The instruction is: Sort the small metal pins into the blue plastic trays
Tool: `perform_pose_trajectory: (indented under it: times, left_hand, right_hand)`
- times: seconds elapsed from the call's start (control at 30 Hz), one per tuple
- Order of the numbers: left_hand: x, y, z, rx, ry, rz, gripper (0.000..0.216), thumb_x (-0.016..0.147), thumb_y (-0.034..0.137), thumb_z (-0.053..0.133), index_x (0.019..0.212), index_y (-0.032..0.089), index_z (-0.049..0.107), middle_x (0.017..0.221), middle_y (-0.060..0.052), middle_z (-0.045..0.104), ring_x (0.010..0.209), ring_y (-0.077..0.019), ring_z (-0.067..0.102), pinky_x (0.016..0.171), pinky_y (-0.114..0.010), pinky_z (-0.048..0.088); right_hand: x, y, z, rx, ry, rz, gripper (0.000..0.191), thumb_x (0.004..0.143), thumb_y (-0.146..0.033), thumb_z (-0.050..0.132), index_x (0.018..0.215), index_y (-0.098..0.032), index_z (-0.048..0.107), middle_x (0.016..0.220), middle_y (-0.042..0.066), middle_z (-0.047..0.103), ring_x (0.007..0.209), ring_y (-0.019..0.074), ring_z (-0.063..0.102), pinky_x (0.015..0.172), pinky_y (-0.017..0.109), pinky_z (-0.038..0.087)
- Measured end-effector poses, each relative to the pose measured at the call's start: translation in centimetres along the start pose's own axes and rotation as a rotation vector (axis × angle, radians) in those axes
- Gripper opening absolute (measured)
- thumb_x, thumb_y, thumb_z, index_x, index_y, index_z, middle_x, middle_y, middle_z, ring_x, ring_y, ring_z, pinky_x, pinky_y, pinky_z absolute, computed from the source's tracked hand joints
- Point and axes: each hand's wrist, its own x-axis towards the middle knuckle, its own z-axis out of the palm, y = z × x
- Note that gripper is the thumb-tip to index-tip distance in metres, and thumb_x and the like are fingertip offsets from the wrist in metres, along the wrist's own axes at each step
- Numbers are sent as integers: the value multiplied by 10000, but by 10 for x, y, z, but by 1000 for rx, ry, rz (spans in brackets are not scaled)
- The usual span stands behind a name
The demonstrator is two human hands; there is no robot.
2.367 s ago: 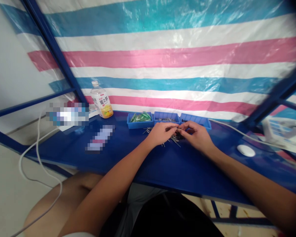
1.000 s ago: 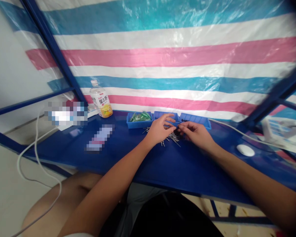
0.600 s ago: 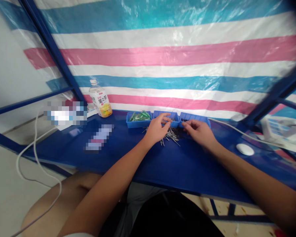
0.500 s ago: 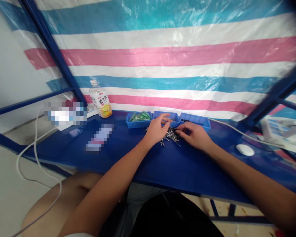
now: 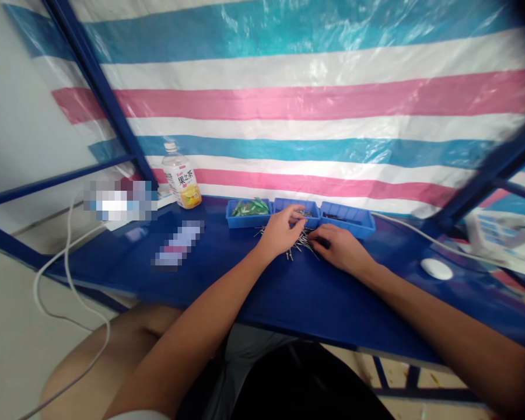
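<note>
Your left hand (image 5: 280,232) is above the left part of a loose pile of thin metal pins (image 5: 305,241), which lies on the blue counter (image 5: 297,303), just at the near side of the middle box. Its fingers are bent and a little apart from each other, with a narrow gap to the thumb; whether they hold a small thing, you cannot tell from here. Your right hand (image 5: 342,248) is at the right end of the same pile, and its fingers are curled down to the pins, the thumb close to them; it is also not possible to tell if something is held there. At the far side of your hands, three blue boxes stand in one row: the left box (image 5: 249,221) contains green pieces (image 5: 250,207), the middle box (image 5: 313,221) contains metal pieces, and the right box (image 5: 362,229) contains some dark thin pieces (image 5: 332,217). Far to the left of the boxes you have an upright bottle (image 5: 184,181) with yellow on its label, and nearer than it lies a flat thing (image 5: 177,248), too blurred to name. On the right, well apart from your right hand, there is a white oval thing (image 5: 436,269).
</note>
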Motion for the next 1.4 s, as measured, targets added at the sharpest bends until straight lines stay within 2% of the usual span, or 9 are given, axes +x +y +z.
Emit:
perform_pose_trajectory:
  times: [0.17,0.33,0.43,0.53,0.63,0.77,0.93,1.13,1.4]
  left_hand:
    - [0,1,0,-25,-11,-7,316,973,205,680,1288,182,688,1122,-102,807,1003,-221,768,948,-399,605]
    - [-1,3,-2,-15,-25,-45,131,951,249,696,1002,162,781,980,-85,819,893,-204,763,886,-357,609]
    - [-2,5,-2,41,-109,-50,242,976,350,681,880,170,811,873,-69,817,827,-205,753,822,-334,596]
    - [-3,5,0,42,-161,-18,310,1006,428,646,1003,191,846,932,-59,830,830,-199,748,783,-311,579]
    - [-5,3,3,-31,-174,-17,347,1000,455,658,1168,203,827,995,-60,832,760,-178,731,713,-289,568]
    - [-4,-1,5,-139,-175,-111,355,950,449,725,1165,183,821,928,-68,819,614,-150,669,597,-276,540]
    - [0,-7,7,-211,-160,-127,300,896,400,794,1078,162,819,874,-68,804,694,-155,702,679,-275,572]
    - [1,-6,5,-147,-119,-80,232,885,380,813,1004,182,840,980,-77,828,898,-201,762,857,-330,600]
    - [-1,-3,3,-151,-141,-83,237,894,409,812,999,202,858,1055,-76,840,989,-234,783,967,-382,602]
  right_hand:
    - [1,0,-1,32,54,59,113,905,-207,638,957,-264,721,933,52,754,848,249,692,790,396,550]
    - [3,2,-2,125,259,261,111,842,-215,661,935,-250,711,873,28,747,732,213,661,708,370,539]
    - [4,0,-5,265,379,377,120,872,-296,675,969,-242,718,861,36,742,736,213,663,695,365,541]
    - [3,-4,-5,393,387,383,174,891,-365,695,1010,-239,714,870,40,729,741,206,658,676,352,534]
    - [2,-5,-3,427,342,364,155,877,-345,712,989,-242,683,894,38,722,751,196,651,688,346,526]
    - [1,-5,2,471,304,334,166,870,-338,724,967,-250,621,895,32,713,774,192,655,722,348,545]
    - [0,-5,1,481,286,289,234,876,-380,762,1011,-256,616,940,42,729,823,206,677,758,362,571]
    - [1,-7,-3,483,313,288,263,888,-404,770,1051,-257,625,955,53,730,860,221,697,762,373,580]
    - [-1,-9,-3,447,322,286,246,869,-374,768,1025,-260,615,924,46,732,835,222,696,768,376,584]
